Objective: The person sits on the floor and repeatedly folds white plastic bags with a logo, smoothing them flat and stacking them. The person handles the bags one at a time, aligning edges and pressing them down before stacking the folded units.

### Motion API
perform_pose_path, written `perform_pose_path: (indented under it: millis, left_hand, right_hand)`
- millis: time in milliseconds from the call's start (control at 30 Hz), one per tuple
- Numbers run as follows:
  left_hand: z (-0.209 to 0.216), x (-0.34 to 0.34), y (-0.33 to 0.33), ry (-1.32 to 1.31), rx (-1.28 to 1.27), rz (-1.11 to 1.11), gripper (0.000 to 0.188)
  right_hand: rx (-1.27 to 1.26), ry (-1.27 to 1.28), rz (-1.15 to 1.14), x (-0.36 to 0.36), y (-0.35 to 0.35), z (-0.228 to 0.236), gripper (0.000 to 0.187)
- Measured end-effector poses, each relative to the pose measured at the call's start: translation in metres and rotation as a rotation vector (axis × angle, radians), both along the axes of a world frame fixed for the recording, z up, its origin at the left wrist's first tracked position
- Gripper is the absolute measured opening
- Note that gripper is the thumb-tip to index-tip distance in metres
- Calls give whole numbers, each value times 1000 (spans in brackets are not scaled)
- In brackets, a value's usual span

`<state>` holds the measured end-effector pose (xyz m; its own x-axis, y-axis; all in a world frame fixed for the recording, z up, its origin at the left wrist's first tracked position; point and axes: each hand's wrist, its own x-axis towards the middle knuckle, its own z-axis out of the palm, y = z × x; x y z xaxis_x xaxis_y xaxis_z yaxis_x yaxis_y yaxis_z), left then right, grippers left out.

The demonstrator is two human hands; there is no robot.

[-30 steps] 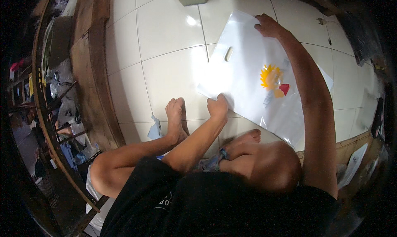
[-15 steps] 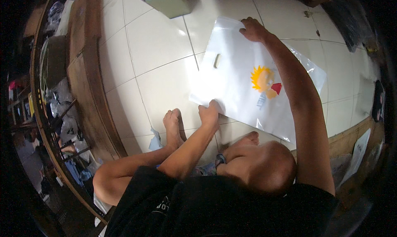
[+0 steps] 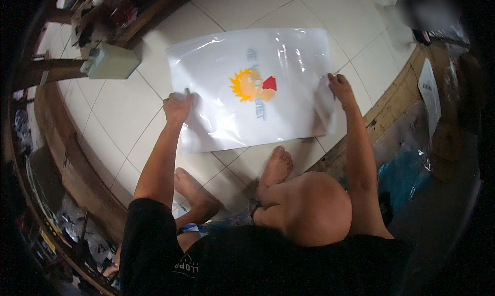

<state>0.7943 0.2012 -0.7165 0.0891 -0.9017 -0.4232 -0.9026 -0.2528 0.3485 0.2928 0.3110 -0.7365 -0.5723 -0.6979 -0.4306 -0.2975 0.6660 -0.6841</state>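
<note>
Closest in: black short-sleeved shirt, then a bent bare right knee. Bare left foot and bare right foot sat just beside the near edge of the plastic, presumably to leave it room.

Main item: wide, glossy white plastic sheet, likely a bag, spread on the pale square-tiled floor. Print on it, an orange spiky-haired figure with a red patch, faced up and lay sideways to the wearer. Surface had shiny creases; film looked thin and limp, which would explain holding it from both ends.

Hands were well apart, arms out. Left hand was closed on the left edge, thumb over the top face. Right hand looked pinched on the right edge, about level with the left. Gripping opposite sides probably kept the film flat and square to the body. Undersides of the fingers hidden, so couldn't tell how much material each held.

Farther out: pale green boxy container up left, next to a dark wooden beam, off the plastic and clear of both arms.
</note>
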Motion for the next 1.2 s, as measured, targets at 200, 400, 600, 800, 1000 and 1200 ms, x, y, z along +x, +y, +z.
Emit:
perform_pose_path:
  millis: [200,400,600,800,1000,1200]
  left_hand:
    - [-101,49,-5,-104,-218,-172,59]
    - [-44,-2,20,18,-360,103,46]
    - [-59,-11,36,-181,-499,30,36]
    - [-58,-23,38,-241,-503,105,39]
    - [-49,-28,36,-166,-408,134,47]
    - [-35,-98,46,270,-581,-16,58]
  right_hand:
    - [93,277,266,10,-4,-33,47]
    - [-206,596,205,45,25,-4,46]
    - [-79,863,763,96,74,20,72]
    - [-55,847,768,96,84,2,84]
    - [-44,829,766,93,85,-7,85]
    - [-50,840,766,93,83,-7,83]
